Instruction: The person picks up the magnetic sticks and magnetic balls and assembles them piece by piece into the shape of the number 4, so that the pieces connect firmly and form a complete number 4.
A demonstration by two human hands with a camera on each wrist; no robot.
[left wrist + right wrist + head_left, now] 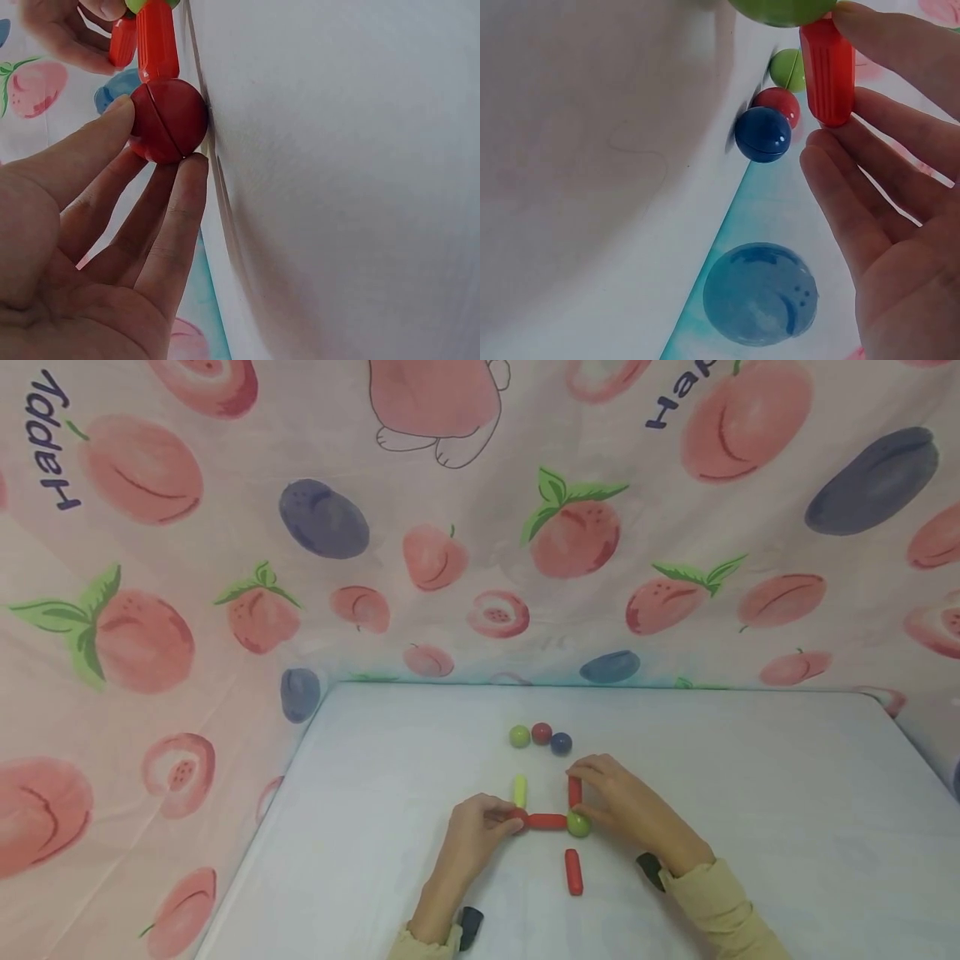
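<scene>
My left hand (pixel 474 833) pinches a red ball (pixel 169 120) between thumb and fingertips. From that ball a red rod (pixel 547 822) runs right to a green ball (pixel 578 824), and a yellow-green rod (pixel 520 790) points away toward the back. At the green ball, my right hand (pixel 626 802) holds a second red rod (pixel 829 75) that stands out toward the back. Its thumb lies where rod and ball meet, as the right wrist view shows, with fingertips around the rod's far end.
Behind the joined pieces sit a loose green ball (pixel 520 736), a red ball (pixel 542 732) and a blue ball (pixel 561 743) in a row. A loose red rod (pixel 573 872) lies nearer me on the white table (pixel 360 760). Fruit-print cloth (pixel 450 635) hangs behind.
</scene>
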